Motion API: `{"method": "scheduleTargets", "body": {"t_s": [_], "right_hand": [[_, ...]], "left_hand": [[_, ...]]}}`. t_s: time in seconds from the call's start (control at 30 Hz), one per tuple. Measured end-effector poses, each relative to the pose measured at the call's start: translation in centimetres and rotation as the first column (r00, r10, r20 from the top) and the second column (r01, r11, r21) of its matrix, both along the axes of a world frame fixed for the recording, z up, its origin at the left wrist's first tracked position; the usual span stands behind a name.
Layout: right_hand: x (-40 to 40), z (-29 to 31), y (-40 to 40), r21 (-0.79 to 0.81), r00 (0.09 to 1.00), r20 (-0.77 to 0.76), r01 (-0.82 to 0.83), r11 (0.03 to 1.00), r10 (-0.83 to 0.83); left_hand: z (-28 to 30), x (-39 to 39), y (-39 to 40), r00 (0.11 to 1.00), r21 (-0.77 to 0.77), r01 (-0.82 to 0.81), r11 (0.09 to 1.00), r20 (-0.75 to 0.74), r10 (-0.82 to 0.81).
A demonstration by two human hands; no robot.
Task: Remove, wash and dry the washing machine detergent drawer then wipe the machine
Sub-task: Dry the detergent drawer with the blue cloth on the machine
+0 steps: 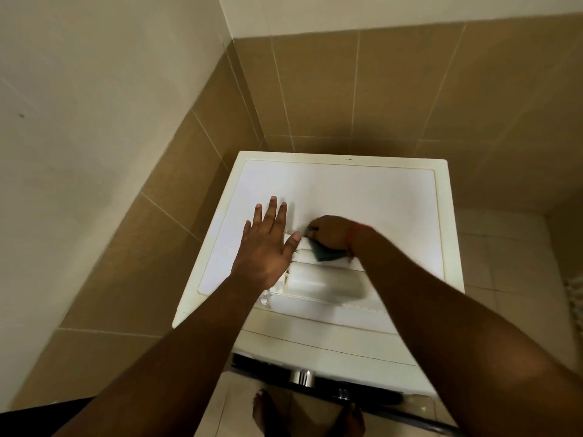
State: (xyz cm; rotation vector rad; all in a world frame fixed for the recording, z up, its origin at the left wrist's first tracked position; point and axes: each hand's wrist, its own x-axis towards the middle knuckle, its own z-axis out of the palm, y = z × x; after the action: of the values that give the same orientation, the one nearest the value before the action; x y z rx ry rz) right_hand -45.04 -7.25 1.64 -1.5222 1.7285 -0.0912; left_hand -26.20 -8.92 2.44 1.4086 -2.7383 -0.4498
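Note:
The white detergent drawer (318,280) lies on top of the white washing machine (362,197), near its front edge. My left hand (268,244) rests flat with fingers spread on the machine's top, its thumb touching the drawer's far left corner. My right hand (331,231) grips a dark grey cloth (325,252) and presses it onto the far end of the drawer. My right forearm hides the drawer's right part.
The machine stands in a corner between brown tiled walls (378,89) at the left and back. Pale floor tiles (511,263) lie to the right. The dark machine door with a chrome handle (303,376) shows below, and my bare feet (268,414) stand in front.

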Motion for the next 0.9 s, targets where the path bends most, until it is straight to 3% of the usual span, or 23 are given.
{"method": "scheduleTargets", "body": {"t_s": [0.1, 0.17, 0.37, 0.47, 0.63, 0.77, 0.9], "right_hand": [[2.3, -0.5, -1.0, 0.000, 0.982, 0.165, 0.090, 0.996, -0.089], [1.6, -0.3, -1.1, 0.044, 0.978, 0.199, 0.052, 0.998, -0.059], [-3.7, -0.3, 2.5, 0.060, 0.999, -0.012, -0.036, 0.998, 0.037], [-2.2, -0.7, 2.9, -0.031, 0.987, -0.159, -0.044, 0.999, 0.038], [3.0, -1.3, 1.3, -0.221, 0.999, 0.027, 0.027, 0.975, -0.022], [-1.5, -1.1, 2.8, -0.111, 0.999, -0.012, 0.030, 0.993, -0.031], [-7.2, -0.9, 7.1, -0.039, 0.982, -0.070, 0.173, 0.984, -0.175]], "left_hand": [[-0.1, 0.0, 0.1, 1.000, -0.021, 0.001, 1.000, 0.023, 0.000], [0.0, -0.1, 0.1, 1.000, -0.018, -0.001, 1.000, 0.027, 0.002], [0.3, 0.3, 0.0, 0.999, 0.011, -0.035, 0.999, 0.007, 0.035], [0.2, -0.1, 0.1, 1.000, 0.020, -0.025, 0.999, 0.004, 0.025], [0.2, -0.2, 0.1, 1.000, 0.005, -0.028, 1.000, 0.009, 0.028], [0.3, -0.2, 0.3, 0.999, 0.030, -0.038, 0.999, -0.009, 0.039], [0.3, -0.1, 0.3, 0.997, 0.059, -0.061, 0.996, -0.047, 0.064]]}}
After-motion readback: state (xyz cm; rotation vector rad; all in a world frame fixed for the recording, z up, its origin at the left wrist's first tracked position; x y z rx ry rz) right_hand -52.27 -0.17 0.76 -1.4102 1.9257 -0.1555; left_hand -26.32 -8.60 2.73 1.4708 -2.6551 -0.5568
